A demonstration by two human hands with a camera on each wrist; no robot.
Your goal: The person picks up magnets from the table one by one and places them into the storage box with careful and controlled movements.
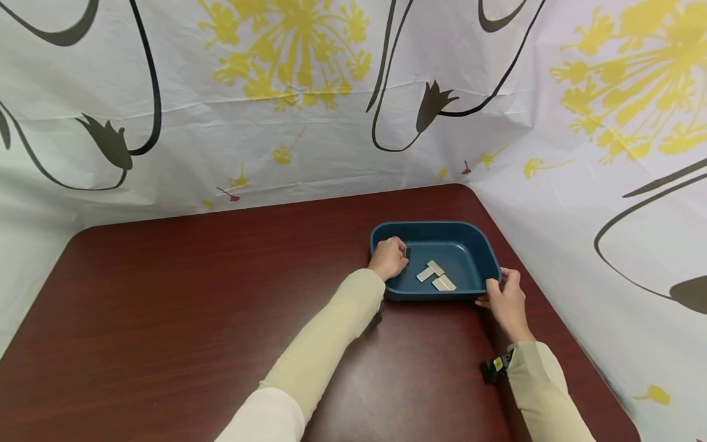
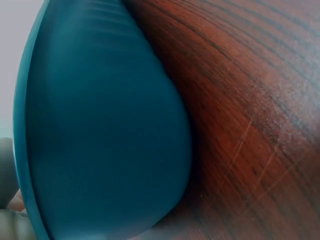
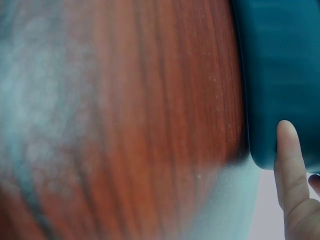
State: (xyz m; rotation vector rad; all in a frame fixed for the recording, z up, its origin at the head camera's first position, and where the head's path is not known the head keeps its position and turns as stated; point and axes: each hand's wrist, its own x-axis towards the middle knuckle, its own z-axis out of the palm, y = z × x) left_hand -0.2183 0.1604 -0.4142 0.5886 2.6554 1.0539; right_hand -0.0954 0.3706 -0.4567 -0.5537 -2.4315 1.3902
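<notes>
A dark blue rectangular tray (image 1: 458,255) stands on the table near its right far corner. My left hand (image 1: 389,258) reaches over the tray's left rim, fingers curled, pinching a small silver-and-dark block (image 1: 407,253) inside. Several flat silvery rectangular blocks (image 1: 434,267) lie on the tray floor towards the front. At the front right corner, my right hand (image 1: 508,301) grips the tray, thumb at the rim. The right wrist view shows a finger (image 3: 290,150) along the tray's outer wall (image 3: 280,65). In the left wrist view, the tray wall (image 2: 105,120) hides most of the left hand.
The dark red wooden table (image 1: 193,319) stretches left and forward of the tray. Its right edge runs close beside the tray and right hand. A white patterned cloth (image 1: 331,147) hangs behind and along the right side.
</notes>
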